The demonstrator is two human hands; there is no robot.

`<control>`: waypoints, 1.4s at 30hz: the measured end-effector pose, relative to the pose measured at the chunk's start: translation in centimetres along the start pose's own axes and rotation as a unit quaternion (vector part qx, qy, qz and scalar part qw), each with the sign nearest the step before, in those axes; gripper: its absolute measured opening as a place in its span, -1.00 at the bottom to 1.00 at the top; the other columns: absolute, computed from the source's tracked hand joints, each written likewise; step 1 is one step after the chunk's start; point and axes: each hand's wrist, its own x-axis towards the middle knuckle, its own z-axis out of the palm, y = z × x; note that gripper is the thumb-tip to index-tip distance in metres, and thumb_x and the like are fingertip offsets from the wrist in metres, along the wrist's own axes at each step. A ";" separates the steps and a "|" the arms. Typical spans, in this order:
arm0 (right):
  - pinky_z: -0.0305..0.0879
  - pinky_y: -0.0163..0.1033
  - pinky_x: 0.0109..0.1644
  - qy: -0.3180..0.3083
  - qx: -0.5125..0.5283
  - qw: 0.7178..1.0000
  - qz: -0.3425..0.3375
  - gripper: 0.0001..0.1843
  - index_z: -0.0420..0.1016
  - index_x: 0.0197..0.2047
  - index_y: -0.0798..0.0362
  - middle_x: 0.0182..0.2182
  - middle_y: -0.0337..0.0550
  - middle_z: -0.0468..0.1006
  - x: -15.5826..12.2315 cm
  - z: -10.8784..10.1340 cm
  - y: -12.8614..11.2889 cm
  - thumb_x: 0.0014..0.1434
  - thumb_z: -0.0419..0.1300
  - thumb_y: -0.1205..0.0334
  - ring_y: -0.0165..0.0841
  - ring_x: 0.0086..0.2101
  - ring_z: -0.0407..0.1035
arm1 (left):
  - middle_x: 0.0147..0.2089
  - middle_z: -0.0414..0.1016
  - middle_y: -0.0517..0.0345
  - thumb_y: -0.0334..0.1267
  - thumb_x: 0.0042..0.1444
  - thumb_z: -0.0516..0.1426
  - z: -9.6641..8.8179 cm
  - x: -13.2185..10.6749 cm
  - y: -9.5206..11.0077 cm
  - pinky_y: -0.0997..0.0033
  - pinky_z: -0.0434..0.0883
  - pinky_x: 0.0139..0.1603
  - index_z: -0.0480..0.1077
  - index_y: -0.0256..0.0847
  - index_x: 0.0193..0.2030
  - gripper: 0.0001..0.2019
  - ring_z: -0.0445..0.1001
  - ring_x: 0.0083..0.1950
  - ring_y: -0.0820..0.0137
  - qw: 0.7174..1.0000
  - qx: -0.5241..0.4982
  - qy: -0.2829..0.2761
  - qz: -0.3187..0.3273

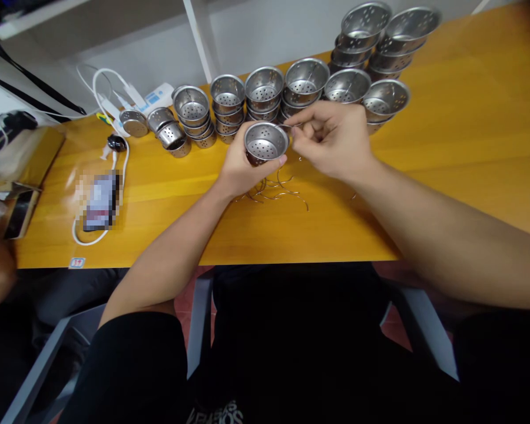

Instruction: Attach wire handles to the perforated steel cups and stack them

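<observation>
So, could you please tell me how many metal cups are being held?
1: the perforated metal cup in the left hand, beside the right hand, which pinches a thin wire.

Your left hand, one; right hand, one; held cup, one; pinched wire, one; loose wires, several; other cups, dozen-plus.

The camera is worn on the head. It looks forward and down, close over the table, toward the grey wall.
</observation>
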 end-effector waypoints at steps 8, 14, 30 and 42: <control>0.55 0.13 -0.25 0.027 -0.030 0.999 0.035 -0.46 0.79 -0.03 -0.26 -0.42 -0.17 0.48 -0.3 1.5 -0.7 0.54 0.57 -0.55 -0.13 -0.38 0.36 | 0.56 0.64 -0.11 0.60 0.40 0.51 0.8 -0.2 -1.2 -0.23 0.71 0.72 0.20 0.08 0.78 0.11 0.77 0.59 -0.03 0.999 0.005 -0.031 0.035; 0.52 0.16 -0.24 0.023 -0.041 0.998 0.047 -0.56 0.78 -0.02 -0.32 -0.40 -0.13 0.50 -0.4 1.6 -0.9 0.55 0.58 -0.47 -0.08 -0.35 0.38 | 0.56 0.65 -0.10 0.66 0.35 0.50 0.9 -0.2 0.7 -0.24 0.73 0.70 0.17 0.10 0.80 0.17 0.79 0.56 -0.01 0.999 -0.006 -0.037 0.019; 0.68 0.18 -0.17 0.021 -0.035 0.998 0.049 -0.60 0.80 0.06 -0.30 -0.40 -0.15 0.53 -0.5 1.7 -0.7 0.54 0.63 -0.40 -0.06 -0.30 0.47 | 0.46 0.71 -0.04 0.65 0.23 0.59 0.9 -0.3 1.1 -0.18 0.77 0.64 0.29 0.07 0.67 0.15 0.84 0.48 -0.01 1.000 0.011 -0.005 0.023; 0.31 -0.12 -0.36 -0.143 0.161 0.976 -0.015 -0.40 0.88 0.07 -0.17 -0.23 -0.16 0.79 0.6 -0.7 -1.1 0.52 0.70 -0.54 -0.30 -0.38 0.43 | 0.44 0.69 -0.01 0.71 0.50 0.32 -0.1 -0.3 0.7 -0.17 0.71 0.69 0.39 0.05 0.63 -0.07 0.79 0.50 0.05 0.997 -0.048 -0.060 0.014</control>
